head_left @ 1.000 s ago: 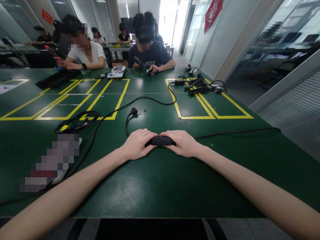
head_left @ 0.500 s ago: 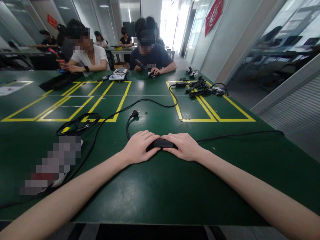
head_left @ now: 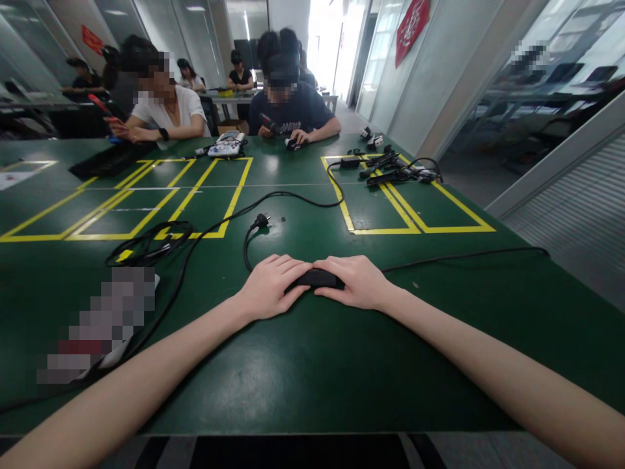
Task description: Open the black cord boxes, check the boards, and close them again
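We look down at a green table (head_left: 273, 391), where our two bare hands meet at the middle around one small black block (head_left: 319, 279). Our left hand (head_left: 271, 286) grips its left end, thumb along the near side and fingers curled over the far side, parted only by the block's thickness. Our right hand (head_left: 359, 282) mirrors it at the right end, just as closely bent. The index fingertips nearly touch above the block's far edge; the thumb tips lie near each other on the near side. Between them the block runs left to right, its middle bare and both ends hidden within our fingers; whether it rests on the table we cannot tell. Just beyond our left hand, a short black cord curves to a plug (head_left: 262, 221); from behind our right hand, a thin black cable (head_left: 469, 256) stretches right. Farther left lie a coiled black cable (head_left: 151, 240) and, nearer, a long object (head_left: 102, 326) blurred by pixelation. At the far side, a person in a dark T-shirt (head_left: 293, 111) handles something small.
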`<state>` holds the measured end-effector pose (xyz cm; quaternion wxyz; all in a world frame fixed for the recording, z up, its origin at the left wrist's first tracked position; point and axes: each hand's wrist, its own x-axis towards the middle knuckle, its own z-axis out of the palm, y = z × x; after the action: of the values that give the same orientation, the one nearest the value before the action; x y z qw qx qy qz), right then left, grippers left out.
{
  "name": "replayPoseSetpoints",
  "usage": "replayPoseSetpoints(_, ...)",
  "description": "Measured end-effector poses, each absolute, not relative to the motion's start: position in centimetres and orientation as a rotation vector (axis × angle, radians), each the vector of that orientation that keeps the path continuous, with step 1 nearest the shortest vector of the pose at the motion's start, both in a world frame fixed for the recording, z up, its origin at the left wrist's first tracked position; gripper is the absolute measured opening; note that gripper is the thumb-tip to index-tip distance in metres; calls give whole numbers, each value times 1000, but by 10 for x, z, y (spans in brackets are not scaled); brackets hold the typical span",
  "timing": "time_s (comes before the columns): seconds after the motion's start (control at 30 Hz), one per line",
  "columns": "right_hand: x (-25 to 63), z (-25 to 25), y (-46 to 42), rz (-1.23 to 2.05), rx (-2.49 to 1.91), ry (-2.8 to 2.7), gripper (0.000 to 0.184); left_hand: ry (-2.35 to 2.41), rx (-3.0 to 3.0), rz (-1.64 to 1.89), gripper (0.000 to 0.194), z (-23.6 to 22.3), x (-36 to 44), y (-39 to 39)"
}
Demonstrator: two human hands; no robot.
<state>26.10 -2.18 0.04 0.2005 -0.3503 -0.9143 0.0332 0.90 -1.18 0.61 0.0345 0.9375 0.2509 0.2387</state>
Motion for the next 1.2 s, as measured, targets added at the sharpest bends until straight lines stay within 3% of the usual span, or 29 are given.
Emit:
replayPoseSetpoints(0.4, 262, -2, -21, -23, -967, -2572, 37, 837, 2887, 746, 32, 3, 7, -10)
replayPoseSetpoints(0.6, 261, -2, -20, -14, -918, -2542, 29, 857, 2899, 812, 33, 2, 8, -9)
replayPoseSetpoints(0.97, 261, 0, -22, -114, -916, -2592, 35, 825, 2932, 796, 37, 5, 7, -12)
replayPoseSetpoints(1.13, 266, -1, -20, -333, -840, -2627, 34, 836, 2801, 809, 58, 7, 6, -11)
replayPoseSetpoints(1.2, 268, -1, -19, -410, -806, -2632, 35, 809, 2750, 779, 55, 7, 6, -9)
